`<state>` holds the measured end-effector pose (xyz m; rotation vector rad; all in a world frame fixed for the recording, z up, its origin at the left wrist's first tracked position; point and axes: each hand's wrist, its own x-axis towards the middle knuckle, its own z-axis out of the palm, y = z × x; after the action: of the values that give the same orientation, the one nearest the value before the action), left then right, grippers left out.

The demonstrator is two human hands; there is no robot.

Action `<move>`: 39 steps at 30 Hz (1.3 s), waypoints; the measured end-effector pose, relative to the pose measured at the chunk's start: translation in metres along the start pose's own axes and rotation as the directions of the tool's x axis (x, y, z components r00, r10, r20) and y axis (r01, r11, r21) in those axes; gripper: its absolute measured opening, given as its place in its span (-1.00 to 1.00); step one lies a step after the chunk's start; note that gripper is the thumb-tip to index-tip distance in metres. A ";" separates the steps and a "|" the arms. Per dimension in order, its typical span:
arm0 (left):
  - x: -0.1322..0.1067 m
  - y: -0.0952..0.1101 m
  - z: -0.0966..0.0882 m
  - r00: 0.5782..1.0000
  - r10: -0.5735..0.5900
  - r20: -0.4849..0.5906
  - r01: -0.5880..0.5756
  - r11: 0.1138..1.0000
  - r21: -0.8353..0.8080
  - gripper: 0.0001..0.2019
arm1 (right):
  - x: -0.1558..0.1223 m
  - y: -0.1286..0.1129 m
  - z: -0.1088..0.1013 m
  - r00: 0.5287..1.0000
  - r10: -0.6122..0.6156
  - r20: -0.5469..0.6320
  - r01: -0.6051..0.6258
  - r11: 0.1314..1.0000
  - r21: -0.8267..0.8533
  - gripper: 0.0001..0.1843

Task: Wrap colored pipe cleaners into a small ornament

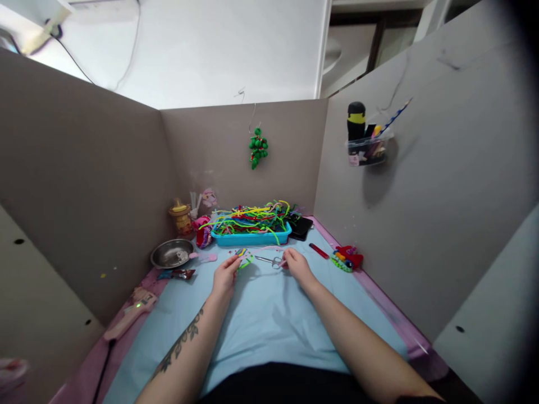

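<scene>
Near the middle of the table, my left hand [227, 273] pinches a small bundle of short, fuzzy coloured strips [244, 259], mostly green with some yellow and blue. They look like pipe cleaners, though their exact shape is too small to make out. To the right, my right hand [296, 265] is closed around the handle end of small metal scissors [269, 261], whose tip points left at the bundle without touching it. Behind both hands stands a blue tray [252, 239] heaped with long pipe cleaners [248, 216] in many colours.
On the left are a metal bowl [162, 258], a pink glue gun [137, 314] with a lit green light, and a jar [182, 221]. A red cutter [319, 251] and red craft pieces [351, 256] lie right. Grey panels [210, 146] enclose the table.
</scene>
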<state>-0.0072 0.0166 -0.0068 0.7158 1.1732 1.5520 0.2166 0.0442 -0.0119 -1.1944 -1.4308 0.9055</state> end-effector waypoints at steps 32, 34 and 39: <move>-0.003 0.002 0.002 1.000 0.002 0.024 0.000 0.998 -0.069 -0.64 | 0.013 0.000 -0.008 0.944 0.204 0.261 -0.328 0.689 0.647 -0.79; -0.004 0.002 0.003 1.000 0.002 0.025 0.000 0.997 -0.076 -0.63 | 0.011 -0.005 -0.012 0.944 0.155 0.290 -0.315 0.684 0.658 -0.75; -0.005 0.004 0.003 1.000 0.002 0.027 -0.001 0.998 -0.058 -0.63 | 0.002 -0.007 -0.014 0.936 0.026 0.350 -0.270 0.692 0.669 -0.67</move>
<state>-0.0047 0.0131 -0.0010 0.6979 1.1036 1.5664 0.2292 0.0434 -0.0015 -0.5805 -1.0384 1.6464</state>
